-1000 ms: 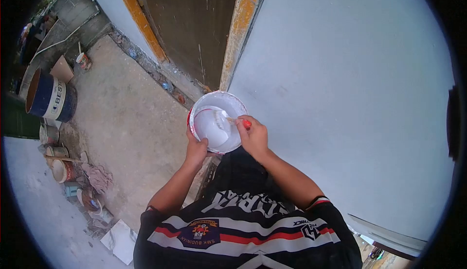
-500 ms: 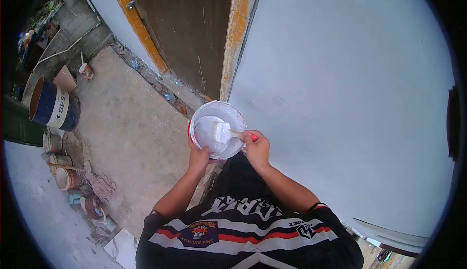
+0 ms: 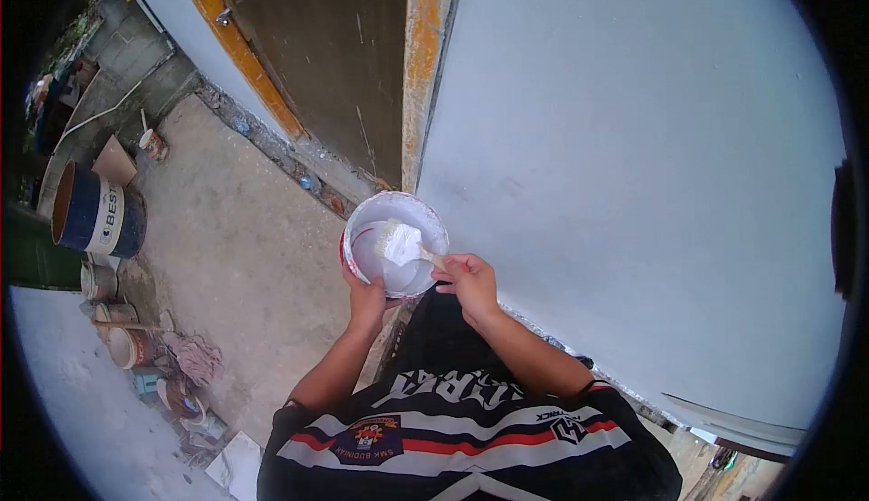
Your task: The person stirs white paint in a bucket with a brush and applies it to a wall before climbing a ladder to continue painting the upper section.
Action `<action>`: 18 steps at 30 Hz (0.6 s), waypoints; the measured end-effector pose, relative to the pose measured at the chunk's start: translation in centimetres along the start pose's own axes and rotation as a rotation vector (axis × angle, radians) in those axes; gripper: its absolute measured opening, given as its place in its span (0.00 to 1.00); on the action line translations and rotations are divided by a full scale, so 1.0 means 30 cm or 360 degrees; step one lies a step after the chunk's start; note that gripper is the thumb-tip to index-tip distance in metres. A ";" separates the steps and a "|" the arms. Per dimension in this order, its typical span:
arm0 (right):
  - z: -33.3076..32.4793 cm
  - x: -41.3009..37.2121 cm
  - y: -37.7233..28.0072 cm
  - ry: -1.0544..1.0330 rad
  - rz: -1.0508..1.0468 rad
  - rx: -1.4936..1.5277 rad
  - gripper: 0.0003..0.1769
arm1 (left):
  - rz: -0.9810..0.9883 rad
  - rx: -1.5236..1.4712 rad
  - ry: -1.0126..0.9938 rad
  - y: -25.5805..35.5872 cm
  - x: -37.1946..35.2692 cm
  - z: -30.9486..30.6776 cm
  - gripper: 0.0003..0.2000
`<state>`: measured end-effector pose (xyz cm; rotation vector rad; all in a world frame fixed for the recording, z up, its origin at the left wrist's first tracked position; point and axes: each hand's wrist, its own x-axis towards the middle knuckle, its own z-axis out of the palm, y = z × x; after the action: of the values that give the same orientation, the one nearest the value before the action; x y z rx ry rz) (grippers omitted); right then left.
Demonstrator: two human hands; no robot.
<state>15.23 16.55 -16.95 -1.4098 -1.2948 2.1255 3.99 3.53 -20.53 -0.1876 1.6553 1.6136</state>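
A round paint bucket (image 3: 438,220) with white, paint-smeared walls is in front of my body. My left hand (image 3: 367,300) grips its near left rim, thumb over the edge and fingers around the outside. White paint lies in the bottom. My right hand (image 3: 469,284) is closed on the handle of a wide paintbrush (image 3: 399,242). The brush head, thickly coated in white, is over the bucket's opening and points to the left. Part of the handle is hidden by my fingers.
A pale wall (image 3: 634,139) rises close on my right. Ahead is a brown door (image 3: 317,48) in an orange frame. On the concrete floor (image 3: 244,238) to the left stand a blue drum (image 3: 81,211), a small paint can (image 3: 153,145), several buckets and a crumpled rag (image 3: 195,356).
The brush head has risen and turned in the bucket, showing more of its white-coated face. Bucket and both hands have shifted slightly left in the view.
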 end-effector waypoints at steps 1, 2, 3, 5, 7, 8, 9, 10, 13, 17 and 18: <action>0.001 -0.005 0.003 -0.0044 0.0042 0.0005 0.13 | 0.0010 -0.0010 0.0006 -0.002 0.003 0.006 0.36; 0.002 -0.013 0.008 -0.0089 0.0089 0.0012 0.13 | 0.0016 -0.0017 0.0016 -0.006 0.004 0.006 0.36; 0.006 -0.026 0.007 -0.0103 0.0127 0.0018 0.14 | 0.0024 -0.0023 0.0026 -0.006 0.004 0.005 0.35; 0.012 -0.043 -0.007 -0.0136 0.0192 0.0021 0.15 | 0.0025 -0.0035 0.0030 0.007 0.002 0.015 0.35; -0.005 -0.044 0.010 -0.0326 0.0476 0.0215 0.18 | 0.0031 -0.0038 0.0035 0.010 -0.007 0.010 0.34; -0.017 -0.041 0.013 -0.0425 0.0612 0.0307 0.19 | 0.0049 -0.0043 0.0037 0.004 -0.002 0.010 0.33; -0.025 -0.050 0.005 -0.0507 0.0650 0.0336 0.19 | 0.0066 -0.0049 0.0042 -0.001 0.004 0.007 0.33; -0.029 -0.065 -0.005 -0.0590 0.0691 0.0366 0.19 | 0.0074 -0.0056 0.0043 -0.005 0.012 0.002 0.32; -0.056 -0.076 0.008 -0.0733 0.0639 0.0349 0.18 | 0.0074 -0.0080 0.0046 -0.006 0.020 0.000 0.30; -0.054 -0.056 0.057 -0.0801 0.0299 0.0380 0.16 | 0.0043 -0.0094 0.0031 -0.003 0.028 -0.003 0.27; -0.045 -0.059 0.054 -0.0774 0.0254 0.0363 0.15 | 0.0043 -0.0098 0.0025 0.000 0.030 -0.002 0.26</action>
<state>17.59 15.23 -17.36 -0.9650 -1.0617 2.7402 3.36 3.85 -21.08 -0.2110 1.6273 1.6888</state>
